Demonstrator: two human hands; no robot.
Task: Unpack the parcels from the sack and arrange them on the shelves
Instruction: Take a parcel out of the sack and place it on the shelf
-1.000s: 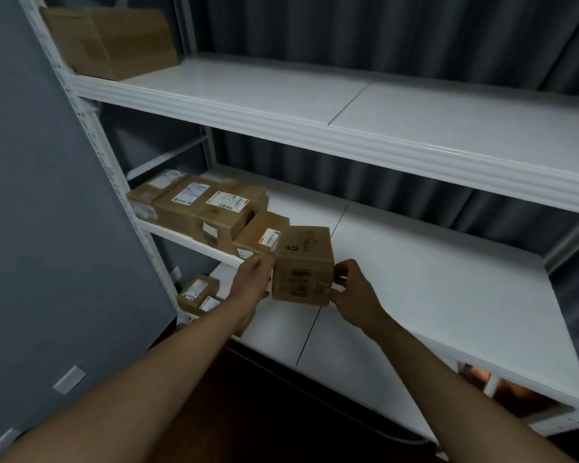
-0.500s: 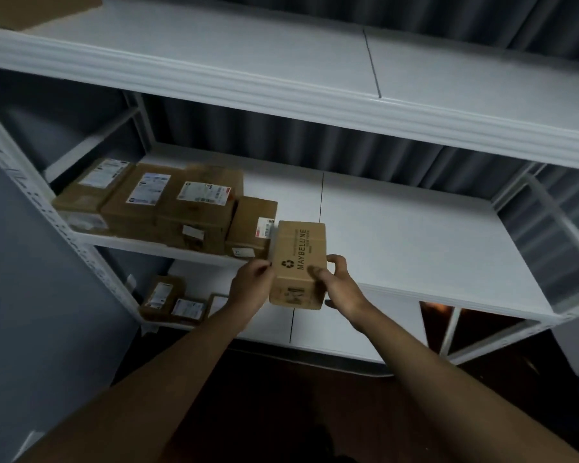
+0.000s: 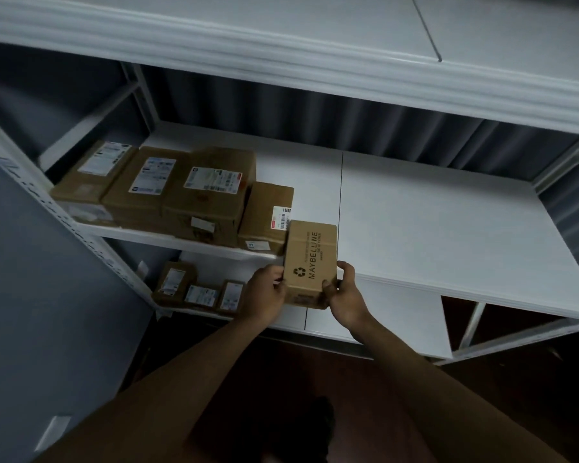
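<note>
A small brown cardboard box printed MAYBELLINE [image 3: 311, 259] lies at the front edge of the white middle shelf [image 3: 432, 228], its near end sticking out past the edge. My left hand [image 3: 264, 295] grips its left side. On the other side my right hand [image 3: 343, 295] holds its right near corner, thumb on top. Just left of it stands a row of several brown parcels [image 3: 194, 198] with white labels, the nearest one [image 3: 269, 217] touching or almost touching the box. The sack is out of view.
The upper shelf [image 3: 315, 51] overhangs the work area. Three small labelled parcels [image 3: 198, 290] sit on the lower shelf at left. A grey panel stands at far left, a dark curtain hangs behind the rack, and the floor below is dark wood.
The box has moved slightly forward onto the middle shelf beside the parcel row. My view has shifted closer and lower; both hands still hold the box.
</note>
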